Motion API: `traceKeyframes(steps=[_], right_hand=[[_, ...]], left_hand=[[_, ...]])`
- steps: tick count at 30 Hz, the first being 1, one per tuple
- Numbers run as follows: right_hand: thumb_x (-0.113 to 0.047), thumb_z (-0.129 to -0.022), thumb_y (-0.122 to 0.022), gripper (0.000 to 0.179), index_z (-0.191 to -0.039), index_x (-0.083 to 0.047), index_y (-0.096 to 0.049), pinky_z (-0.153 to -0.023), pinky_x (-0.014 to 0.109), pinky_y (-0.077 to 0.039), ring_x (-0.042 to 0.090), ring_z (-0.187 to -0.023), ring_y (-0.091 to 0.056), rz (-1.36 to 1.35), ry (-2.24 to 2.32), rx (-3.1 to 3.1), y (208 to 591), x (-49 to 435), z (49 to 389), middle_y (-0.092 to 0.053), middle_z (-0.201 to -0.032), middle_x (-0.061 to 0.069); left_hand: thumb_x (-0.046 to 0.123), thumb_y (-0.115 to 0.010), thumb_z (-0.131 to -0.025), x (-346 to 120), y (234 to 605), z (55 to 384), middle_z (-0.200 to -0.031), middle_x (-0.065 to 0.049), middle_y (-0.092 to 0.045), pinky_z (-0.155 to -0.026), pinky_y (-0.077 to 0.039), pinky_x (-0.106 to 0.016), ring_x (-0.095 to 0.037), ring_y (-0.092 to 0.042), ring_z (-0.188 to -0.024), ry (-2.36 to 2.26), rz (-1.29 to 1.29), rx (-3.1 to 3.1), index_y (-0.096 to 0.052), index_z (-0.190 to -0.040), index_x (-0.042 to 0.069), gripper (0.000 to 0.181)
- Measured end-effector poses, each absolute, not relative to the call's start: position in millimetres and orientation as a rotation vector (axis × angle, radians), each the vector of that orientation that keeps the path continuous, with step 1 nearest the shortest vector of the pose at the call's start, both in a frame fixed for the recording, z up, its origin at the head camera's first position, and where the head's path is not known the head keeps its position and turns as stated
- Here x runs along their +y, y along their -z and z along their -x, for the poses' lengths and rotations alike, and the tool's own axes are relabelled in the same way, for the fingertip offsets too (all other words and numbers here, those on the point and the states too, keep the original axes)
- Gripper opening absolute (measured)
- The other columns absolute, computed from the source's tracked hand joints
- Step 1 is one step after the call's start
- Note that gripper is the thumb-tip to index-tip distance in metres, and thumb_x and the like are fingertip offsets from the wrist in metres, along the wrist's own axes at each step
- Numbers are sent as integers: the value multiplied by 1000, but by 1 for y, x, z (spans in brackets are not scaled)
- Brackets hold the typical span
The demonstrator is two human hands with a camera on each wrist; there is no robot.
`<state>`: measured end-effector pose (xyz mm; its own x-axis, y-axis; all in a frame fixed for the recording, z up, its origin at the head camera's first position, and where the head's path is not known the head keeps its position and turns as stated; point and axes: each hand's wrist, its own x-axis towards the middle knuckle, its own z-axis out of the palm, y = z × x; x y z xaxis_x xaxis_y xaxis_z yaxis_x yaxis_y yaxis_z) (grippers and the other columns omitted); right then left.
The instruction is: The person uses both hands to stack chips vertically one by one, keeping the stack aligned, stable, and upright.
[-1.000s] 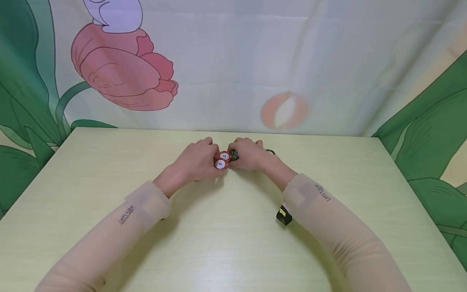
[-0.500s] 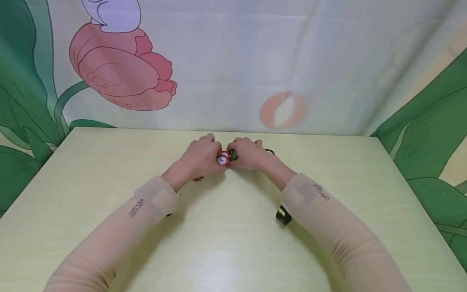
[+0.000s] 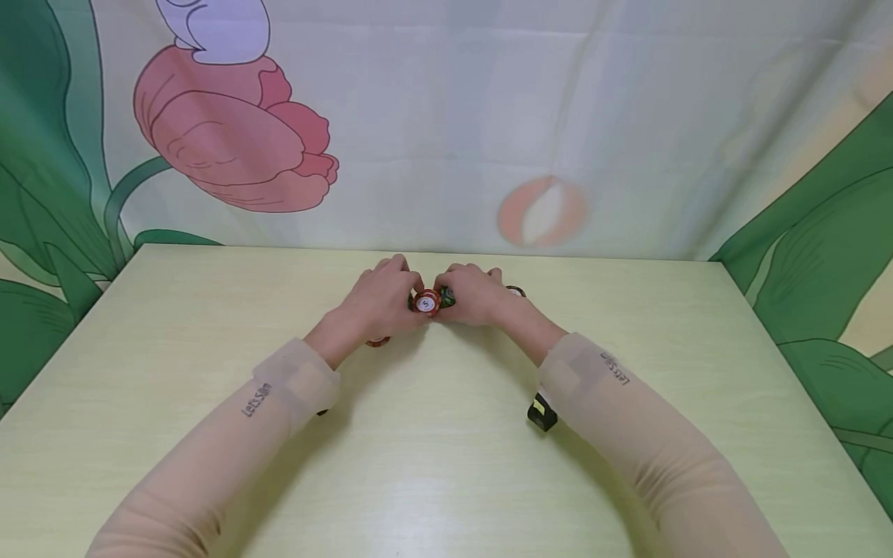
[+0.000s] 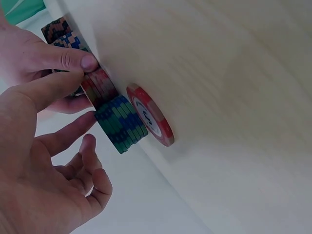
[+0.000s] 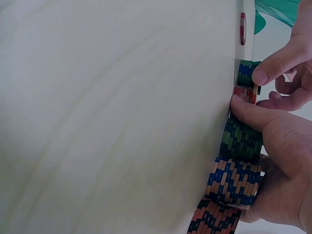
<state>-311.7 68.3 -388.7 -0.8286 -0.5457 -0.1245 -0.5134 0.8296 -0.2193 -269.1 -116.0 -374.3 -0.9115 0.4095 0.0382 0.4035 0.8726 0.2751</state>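
A red poker chip (image 3: pixel 426 303) marked 5 tops a short red chip stack (image 5: pixel 243 94). From the left, my left hand (image 3: pixel 380 298) pinches this top chip between thumb and index finger; its other fingers curl loosely in the left wrist view. My right hand (image 3: pixel 474 294) grips the red stack from the other side, its thumb against the near face. A green-and-blue stack (image 4: pixel 121 124) stands close on the left-hand side. Beyond the red stack on the right-hand side is a dark green stack (image 5: pixel 241 140), beside the right hand.
One loose red chip (image 4: pixel 150 115) lies on the table (image 3: pixel 432 465), near the green-and-blue stack. Past the dark green stack are a blue-and-tan stack (image 5: pixel 233 183) and a black-and-orange stack (image 5: pixel 214 217). A printed curtain (image 3: pixel 432 139) hangs behind the table's far edge.
The pinched red chip has moved from the front left of the red stack to sit over it, lined up. My left hand went slightly right and away; my right hand stayed put.
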Motion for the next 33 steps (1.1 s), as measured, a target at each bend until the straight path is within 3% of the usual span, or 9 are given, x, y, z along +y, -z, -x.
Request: traceKeyframes(steps=[8, 27, 33], right_hand=[[-47, -90, -78, 39, -119, -21, -71, -92, 62, -37, 24, -115, -56, 818, 256, 2830, 389, 68, 312, -62, -127, 1], [-43, -91, -77, 38, -121, -20, -69, -94, 63, -36, 25, -116, -54, 794, 246, 2815, 388, 67, 311, -60, -127, 1], [-43, -91, -78, 38, -120, -20, -69, -94, 62, -36, 25, -115, -55, 793, 245, 2822, 389, 67, 312, -61, -126, 1]], left_hand=[[29, -79, -89, -116, 375, 271, -114, -12, -55, -86, -47, -50, -30, -51, -105, -426, -659, 3023, -77, -105, 8, 27], [34, -79, -91, -113, 379, 276, -116, -14, -55, -89, -47, -50, -32, -50, -109, -469, -600, 3007, -74, -107, 6, 33], [37, -78, -91, -115, 378, 275, -121, -17, -54, -93, -46, -54, -34, -51, -114, -412, -626, 3022, -70, -118, 4, 43]])
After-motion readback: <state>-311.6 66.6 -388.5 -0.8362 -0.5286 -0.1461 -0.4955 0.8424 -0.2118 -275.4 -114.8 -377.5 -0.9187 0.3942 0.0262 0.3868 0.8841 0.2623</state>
